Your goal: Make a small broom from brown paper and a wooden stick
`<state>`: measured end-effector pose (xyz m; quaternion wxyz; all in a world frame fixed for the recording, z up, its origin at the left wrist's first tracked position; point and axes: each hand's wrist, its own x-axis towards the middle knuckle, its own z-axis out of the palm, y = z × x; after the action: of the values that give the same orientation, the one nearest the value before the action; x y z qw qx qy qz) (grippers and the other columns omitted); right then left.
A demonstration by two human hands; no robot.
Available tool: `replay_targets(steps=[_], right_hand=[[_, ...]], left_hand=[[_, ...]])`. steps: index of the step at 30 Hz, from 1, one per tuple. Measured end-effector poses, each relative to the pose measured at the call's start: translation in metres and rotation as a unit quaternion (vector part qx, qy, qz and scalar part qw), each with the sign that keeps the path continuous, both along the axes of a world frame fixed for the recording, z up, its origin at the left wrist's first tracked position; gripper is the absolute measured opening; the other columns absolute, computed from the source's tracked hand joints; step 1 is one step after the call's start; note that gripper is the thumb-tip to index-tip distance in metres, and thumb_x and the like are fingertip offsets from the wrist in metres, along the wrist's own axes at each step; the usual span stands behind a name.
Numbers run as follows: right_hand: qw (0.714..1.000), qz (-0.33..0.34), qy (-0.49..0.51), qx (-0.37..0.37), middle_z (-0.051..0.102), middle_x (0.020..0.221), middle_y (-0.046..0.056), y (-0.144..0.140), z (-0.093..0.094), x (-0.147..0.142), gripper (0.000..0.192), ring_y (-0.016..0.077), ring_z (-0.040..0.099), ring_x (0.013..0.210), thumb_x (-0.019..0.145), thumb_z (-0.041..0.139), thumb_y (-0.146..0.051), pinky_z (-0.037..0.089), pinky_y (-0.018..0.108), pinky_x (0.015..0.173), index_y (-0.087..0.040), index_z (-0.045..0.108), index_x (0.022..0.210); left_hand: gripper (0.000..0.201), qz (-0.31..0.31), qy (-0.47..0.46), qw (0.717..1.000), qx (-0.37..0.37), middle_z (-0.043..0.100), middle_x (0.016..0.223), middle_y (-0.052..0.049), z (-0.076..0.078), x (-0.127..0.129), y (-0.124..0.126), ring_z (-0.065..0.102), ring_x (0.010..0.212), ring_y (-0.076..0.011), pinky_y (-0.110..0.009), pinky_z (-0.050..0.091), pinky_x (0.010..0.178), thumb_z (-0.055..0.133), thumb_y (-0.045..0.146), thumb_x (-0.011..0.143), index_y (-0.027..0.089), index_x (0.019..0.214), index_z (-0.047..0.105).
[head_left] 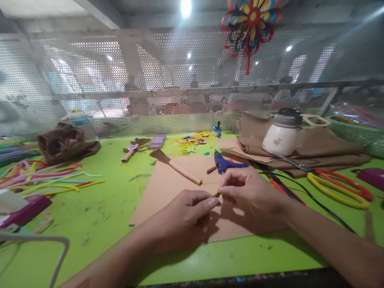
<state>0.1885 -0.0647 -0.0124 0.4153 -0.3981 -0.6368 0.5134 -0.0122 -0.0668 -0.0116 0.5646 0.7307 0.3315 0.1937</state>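
My left hand point(187, 214) and my right hand point(247, 190) meet over a brown cardboard sheet point(163, 192) on the green table. Between their pinched fingertips sits a tiny dark piece point(216, 195); it is too small to tell what it is. A thin yellow thread point(250, 208) trails under my right hand. Just beyond the hands lies a small paper broom point(175, 165) with a brown fringed head. A blue glue gun point(224, 163) rests behind my right hand.
Coloured straws point(45, 176) lie scattered at the left beside a brown crumpled bundle point(64, 144). Folded brown paper point(315, 148) holds a white bottle point(283, 134) at the right. Red and yellow scissors point(339, 186) lie nearby. A perforated metal screen point(180, 80) closes the back.
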Motion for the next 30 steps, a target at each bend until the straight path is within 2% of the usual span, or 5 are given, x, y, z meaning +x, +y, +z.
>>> replay_targets(steps=[3, 7, 18, 25, 30], right_hand=[[1.0, -0.017, -0.004, -0.006, 0.057, 0.056, -0.002, 0.001, -0.001, -0.003, 0.019, 0.0083, 0.05, 0.05, 0.073, 0.067, -0.029, 0.041, 0.022, 0.051, -0.014, 0.056, 0.068], [0.999, -0.033, -0.022, 0.004, 0.054, 0.055, -0.003, 0.0, -0.002, -0.008, 0.019, 0.0078, 0.048, 0.049, 0.075, 0.066, -0.028, 0.038, 0.021, 0.049, -0.015, 0.054, 0.067], [0.999, -0.004, -0.014, 0.031, 0.054, 0.061, -0.002, -0.005, -0.004, -0.011, 0.016, 0.0078, 0.047, 0.056, 0.076, 0.065, -0.026, 0.036, 0.02, 0.052, -0.014, 0.057, 0.07], [1.0, -0.007, -0.008, 0.016, 0.055, 0.053, -0.002, -0.006, 0.0, -0.008, 0.021, 0.0071, 0.047, 0.048, 0.078, 0.063, -0.028, 0.037, 0.02, 0.048, -0.014, 0.056, 0.064], [0.999, -0.021, 0.024, 0.003, 0.057, 0.056, -0.001, 0.0, -0.004, 0.0, 0.021, 0.0067, 0.046, 0.047, 0.077, 0.064, -0.029, 0.035, 0.02, 0.046, -0.015, 0.054, 0.065]], left_hand=[[0.026, 0.041, 0.104, 0.974, 0.196, 0.049, 0.065, 0.002, 0.002, 0.003, 0.0, 0.037, 0.056, -0.0101, -0.022, 0.025, 0.05, 0.058, 0.04, 0.077, 0.016, 0.086, 0.061], [0.027, 0.081, 0.171, 0.941, 0.282, 0.052, 0.061, 0.0, -0.002, 0.006, 0.0, 0.039, 0.054, -0.0112, -0.023, 0.025, 0.05, 0.046, 0.037, 0.085, 0.016, 0.077, 0.06], [0.027, 0.075, 0.087, 0.962, 0.248, 0.054, 0.064, 0.001, -0.009, 0.009, -0.001, 0.044, 0.056, -0.0099, -0.02, 0.032, 0.053, 0.035, 0.027, 0.091, 0.016, 0.082, 0.058], [0.015, 0.032, 0.058, 0.938, 0.339, 0.057, 0.076, -0.003, -0.011, 0.005, 0.004, 0.045, 0.064, -0.0116, -0.023, 0.034, 0.061, 0.043, 0.012, 0.081, 0.016, 0.079, 0.057], [0.01, 0.026, -0.018, 0.982, 0.184, 0.054, 0.066, -0.002, -0.014, 0.0, 0.007, 0.047, 0.061, -0.013, -0.024, 0.038, 0.06, 0.05, 0.022, 0.081, 0.017, 0.079, 0.059]])
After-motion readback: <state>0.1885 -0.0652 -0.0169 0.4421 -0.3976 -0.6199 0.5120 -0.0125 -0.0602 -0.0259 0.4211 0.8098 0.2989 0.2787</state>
